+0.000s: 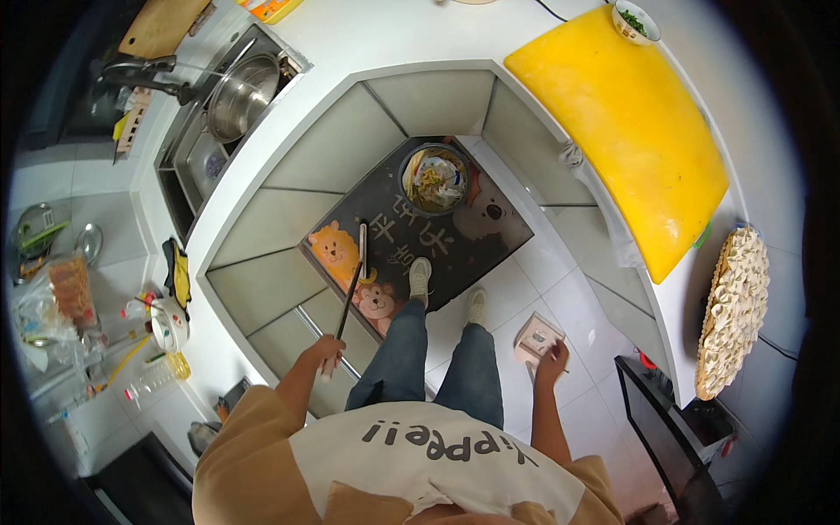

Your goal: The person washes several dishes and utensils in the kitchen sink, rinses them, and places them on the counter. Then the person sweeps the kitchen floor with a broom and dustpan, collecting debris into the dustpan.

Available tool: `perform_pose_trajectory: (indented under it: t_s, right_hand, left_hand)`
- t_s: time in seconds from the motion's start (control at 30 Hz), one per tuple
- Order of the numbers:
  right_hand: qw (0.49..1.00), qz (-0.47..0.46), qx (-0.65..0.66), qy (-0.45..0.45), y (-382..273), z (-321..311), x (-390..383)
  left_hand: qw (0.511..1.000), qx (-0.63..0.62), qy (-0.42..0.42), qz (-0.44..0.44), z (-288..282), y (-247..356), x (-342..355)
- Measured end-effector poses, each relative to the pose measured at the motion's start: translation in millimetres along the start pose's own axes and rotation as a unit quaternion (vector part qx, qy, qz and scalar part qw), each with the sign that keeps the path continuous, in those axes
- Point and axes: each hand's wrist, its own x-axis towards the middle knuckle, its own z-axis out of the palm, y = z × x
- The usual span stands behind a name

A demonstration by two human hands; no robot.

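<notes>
My left hand is closed round the handle of a long-handled broom. Its narrow, bar-shaped head rests on the dark floor mat, over a printed orange animal. At my right side, my right hand has its fingers closed at the near edge of a pale pink box-shaped thing with a printed picture on it. What it is I cannot make out, nor whether it touches the floor tiles. A round bin with rubbish in it stands on the far part of the mat.
White counters curve round the floor. A steel pot sits in the sink. On the right counter lie a yellow board, a bowl of chopped greens and a tray of pale dumplings. A black-framed appliance stands lower right.
</notes>
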Motion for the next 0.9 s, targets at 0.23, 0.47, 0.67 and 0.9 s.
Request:
perform_pose_trajectory:
  t_s: [0.23,0.47,0.67,0.9]
  right_hand:
    - [0.947,-0.086,-0.207,-0.229,-2.4,260.8,115.4]
    - [0.944,0.03,-0.149,-0.293,6.4,479.6,219.0]
    - [0.949,0.264,-0.009,-0.17,32.8,586.7,242.4]
    - [0.937,0.212,-0.127,-0.248,41.6,572.0,215.8]
  left_hand:
    - [0.996,-0.06,0.052,0.03,-3.3,-3.1,-24.4]
    - [0.983,0.014,0.173,0.066,19.5,27.7,-7.8]
    - [0.968,0.057,0.223,0.098,24.9,65.3,29.6]
    - [0.978,-0.007,0.192,0.085,23.7,103.4,20.8]
